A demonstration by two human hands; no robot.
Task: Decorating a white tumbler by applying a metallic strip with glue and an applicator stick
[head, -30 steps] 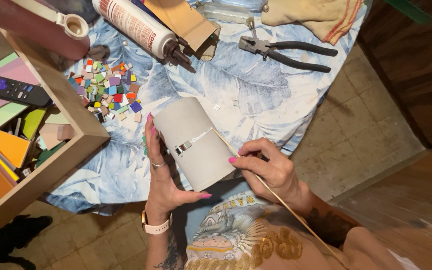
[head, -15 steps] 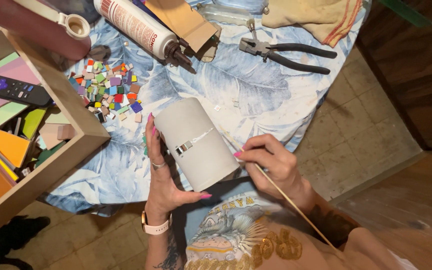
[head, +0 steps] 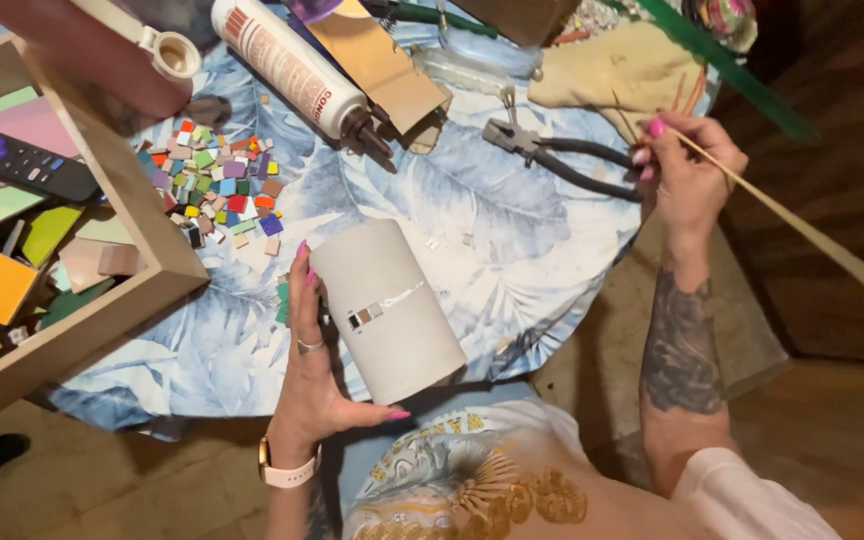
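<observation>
The left hand [head: 310,375] cradles a pale grey cylinder [head: 387,310] from its left side, fingers spread along the wall and thumb hooked under the lower end, holding it tilted over the near edge of the desk [head: 512,215], which is covered in a cloth printed with blue leaves. A short row of small tiles [head: 366,316] is stuck across the cylinder's wall, next to a thin shiny streak. The wrist carries a pale watch strap [head: 287,472].

The right hand [head: 684,172] is raised at the far right edge of the desk, fingers pinched closed on a thin wooden stick [head: 782,215] that slants away to the lower right. Its fingertips lie just beside the black handles of a pair of pliers [head: 562,155] resting on the cloth, near a yellowish rag [head: 612,70].

At the back lies a white caulk tube [head: 287,65] with a red label band and a dark nozzle, beside a brown cardboard piece [head: 382,70]. A heap of small coloured mosaic tiles [head: 214,180] sits left of centre. A wooden tray [head: 142,230] on the left holds coloured sheets and a black remote control [head: 22,165]. A maroon bottle with a cream flip cap [head: 167,50] stands over its far corner
</observation>
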